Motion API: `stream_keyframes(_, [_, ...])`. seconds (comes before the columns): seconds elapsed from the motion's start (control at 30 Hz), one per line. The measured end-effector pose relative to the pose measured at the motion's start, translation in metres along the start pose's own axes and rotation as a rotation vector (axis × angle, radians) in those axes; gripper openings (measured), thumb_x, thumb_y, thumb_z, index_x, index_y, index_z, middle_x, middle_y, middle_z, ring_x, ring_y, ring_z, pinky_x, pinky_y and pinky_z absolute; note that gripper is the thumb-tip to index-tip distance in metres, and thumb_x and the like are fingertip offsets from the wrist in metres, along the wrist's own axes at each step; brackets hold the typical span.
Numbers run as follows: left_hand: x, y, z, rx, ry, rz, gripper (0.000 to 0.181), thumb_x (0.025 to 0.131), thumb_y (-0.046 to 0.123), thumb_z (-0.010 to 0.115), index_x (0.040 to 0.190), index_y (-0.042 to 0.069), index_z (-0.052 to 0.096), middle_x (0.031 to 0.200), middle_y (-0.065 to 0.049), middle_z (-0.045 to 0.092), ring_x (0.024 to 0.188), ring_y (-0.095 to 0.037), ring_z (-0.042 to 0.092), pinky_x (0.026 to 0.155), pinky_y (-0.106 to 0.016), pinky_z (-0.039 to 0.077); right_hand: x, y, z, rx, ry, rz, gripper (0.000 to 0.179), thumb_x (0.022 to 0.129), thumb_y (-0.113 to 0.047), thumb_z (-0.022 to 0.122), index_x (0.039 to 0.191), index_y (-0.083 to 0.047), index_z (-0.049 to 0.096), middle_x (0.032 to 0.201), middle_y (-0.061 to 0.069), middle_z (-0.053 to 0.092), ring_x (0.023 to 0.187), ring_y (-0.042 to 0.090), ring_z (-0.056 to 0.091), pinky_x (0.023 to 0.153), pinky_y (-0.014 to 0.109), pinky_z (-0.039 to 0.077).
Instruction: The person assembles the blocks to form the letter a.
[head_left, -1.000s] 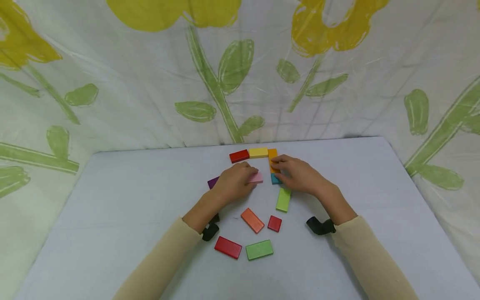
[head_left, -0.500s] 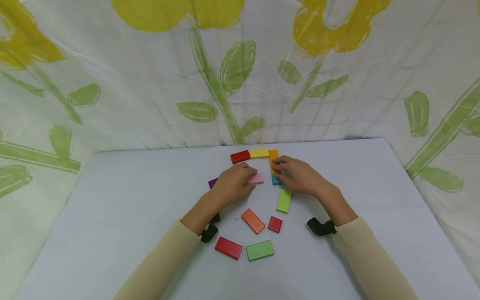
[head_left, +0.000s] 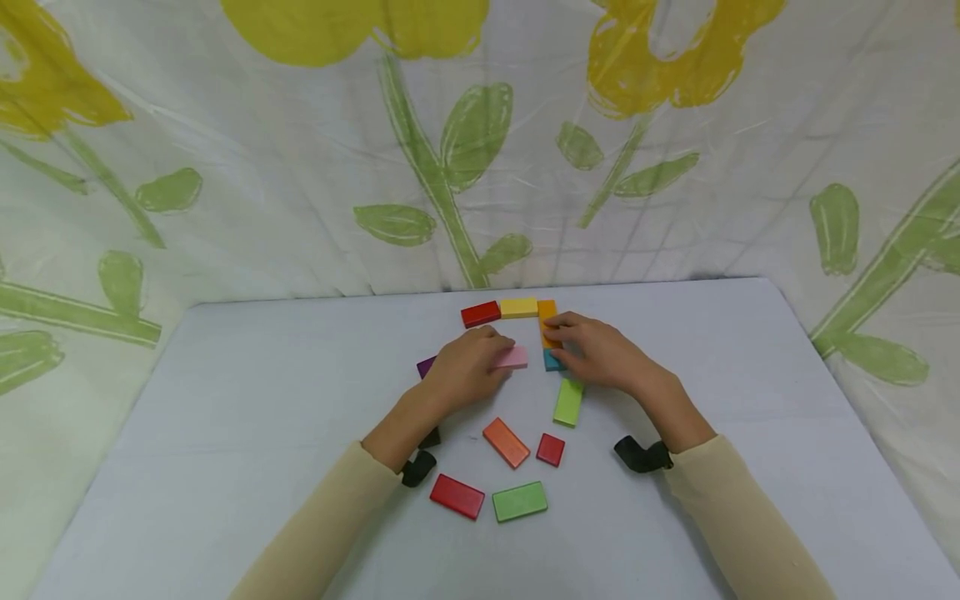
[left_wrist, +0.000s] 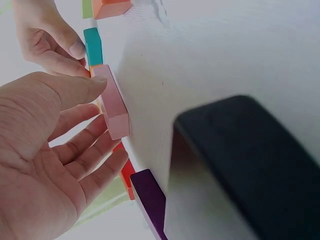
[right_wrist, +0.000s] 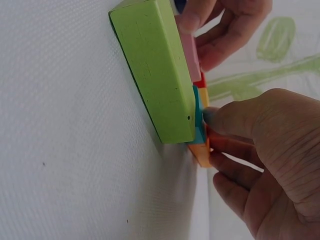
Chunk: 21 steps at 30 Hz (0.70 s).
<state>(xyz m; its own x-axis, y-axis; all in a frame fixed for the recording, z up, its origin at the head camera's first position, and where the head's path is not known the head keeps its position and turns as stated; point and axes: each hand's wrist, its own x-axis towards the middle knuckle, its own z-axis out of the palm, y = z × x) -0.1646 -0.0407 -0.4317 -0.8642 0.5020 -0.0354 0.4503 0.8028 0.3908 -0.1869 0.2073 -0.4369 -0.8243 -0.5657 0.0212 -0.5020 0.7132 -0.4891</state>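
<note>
And we're holding: I see no block shift over this last half second. The left hand [head_left: 467, 367] has thumb and fingers pinched on the pink block [head_left: 515, 358], between the purple block [head_left: 425, 366] and the teal block [head_left: 552, 364] (no daylight in that grip). The right hand [head_left: 603, 352] closes narrowly, thumb on the teal block, fingers against the abutting orange block [head_left: 547, 309]. I'd call this a steadying pause, nothing newly placed.

Left hand [head_left: 467, 365] pinching, right hand [head_left: 598, 350] seemingly half-curled
</note>
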Motion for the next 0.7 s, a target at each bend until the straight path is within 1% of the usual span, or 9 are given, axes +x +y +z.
stream_keyframes(0.17, [0.0021, 0.0011, 0.0005, 0.002, -0.002, 0.014, 0.039, 0.102, 0.022, 0.072, 0.137, 0.006, 0.070, 0.127, -0.011, 0.072, 0.118, -0.025, 0.067, 0.105, -0.041, 0.059, 0.0001, -0.0004, 0.0004, -0.006, -0.001, 0.003, 0.041, 0.102, -0.015, 0.071, 0.138, 0.004, 0.067, 0.148, 0.019, 0.063, 0.137, 0.039, 0.061, 0.115, 0.055, 0.051])
stream_keyframes(0.4, [0.0060, 0.0025, 0.0015, 0.031, -0.006, 0.030, 0.034, 0.103, 0.021, 0.070, 0.134, 0.006, 0.072, 0.123, -0.010, 0.074, 0.115, -0.025, 0.069, 0.105, -0.039, 0.059, -0.0001, -0.0001, 0.0007, -0.005, -0.008, 0.012, 0.042, 0.102, -0.016, 0.070, 0.139, 0.004, 0.066, 0.149, 0.019, 0.062, 0.139, 0.039, 0.060, 0.116, 0.056, 0.050])
stream_keyframes(0.7, [0.0067, 0.0033, 0.0014, 0.022, -0.009, 0.034, 0.034, 0.103, 0.020, 0.070, 0.133, 0.005, 0.072, 0.122, -0.011, 0.074, 0.113, -0.025, 0.069, 0.105, -0.040, 0.059, 0.0004, 0.0022, 0.0018, -0.006, 0.000, 0.000, 0.041, 0.102, -0.015, 0.070, 0.138, 0.004, 0.067, 0.148, 0.019, 0.063, 0.138, 0.040, 0.061, 0.115, 0.056, 0.051])
